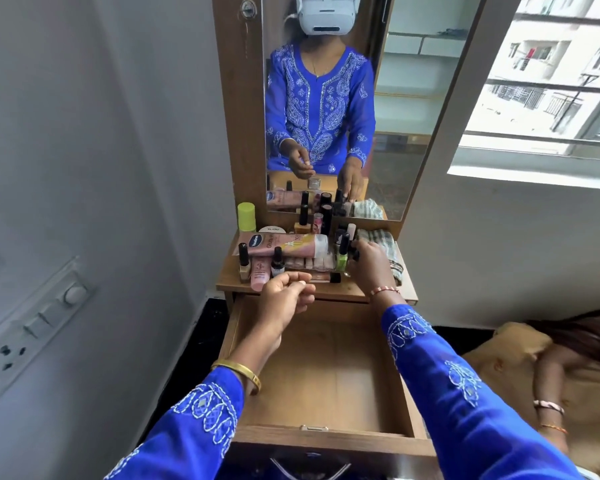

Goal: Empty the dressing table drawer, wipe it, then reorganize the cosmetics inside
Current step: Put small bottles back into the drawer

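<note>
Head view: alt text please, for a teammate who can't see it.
An empty pulled-out drawer sits below a shelf crowded with cosmetics. The right hand reaches among small bottles near a folded cloth; the left hand hovers loosely curled, holding nothing.

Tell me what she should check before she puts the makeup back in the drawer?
1. Drawer pulled open and nothing in it: ok.
2. Drawer wiped clean: cannot tell; the cloth lies on the tabletop.
3. Right hand has a firm hold on a small dark bottle: cannot tell, fingers hide it.
4. Left hand free to help: ok, loosely curled, holding nothing.
5. Neighbouring bottles steady: not ok, the green nail polish stands right beside the right hand.
</note>
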`<control>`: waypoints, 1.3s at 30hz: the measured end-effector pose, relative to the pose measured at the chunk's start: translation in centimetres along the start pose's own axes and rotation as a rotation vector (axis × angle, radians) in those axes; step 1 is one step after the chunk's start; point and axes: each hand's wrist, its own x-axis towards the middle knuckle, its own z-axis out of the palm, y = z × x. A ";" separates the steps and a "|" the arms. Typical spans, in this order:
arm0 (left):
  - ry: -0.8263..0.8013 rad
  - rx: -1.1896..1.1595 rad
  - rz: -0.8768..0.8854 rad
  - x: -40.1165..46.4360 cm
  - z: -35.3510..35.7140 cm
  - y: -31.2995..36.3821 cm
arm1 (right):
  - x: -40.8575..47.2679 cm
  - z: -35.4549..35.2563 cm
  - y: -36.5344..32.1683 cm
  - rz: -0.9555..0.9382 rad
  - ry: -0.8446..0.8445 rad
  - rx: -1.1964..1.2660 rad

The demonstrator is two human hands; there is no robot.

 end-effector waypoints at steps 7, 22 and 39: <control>0.004 -0.006 -0.014 -0.4 -0.4 -0.6 | -0.9 -0.2 0.2 0.004 0.064 0.152; -0.034 0.299 0.196 -0.2 0.5 -1.9 | -6.8 0.1 -4.3 0.051 -0.042 0.617; -0.075 -0.199 -0.146 -0.3 -1.9 -3.6 | -2.9 2.7 -0.9 -0.023 -0.136 0.012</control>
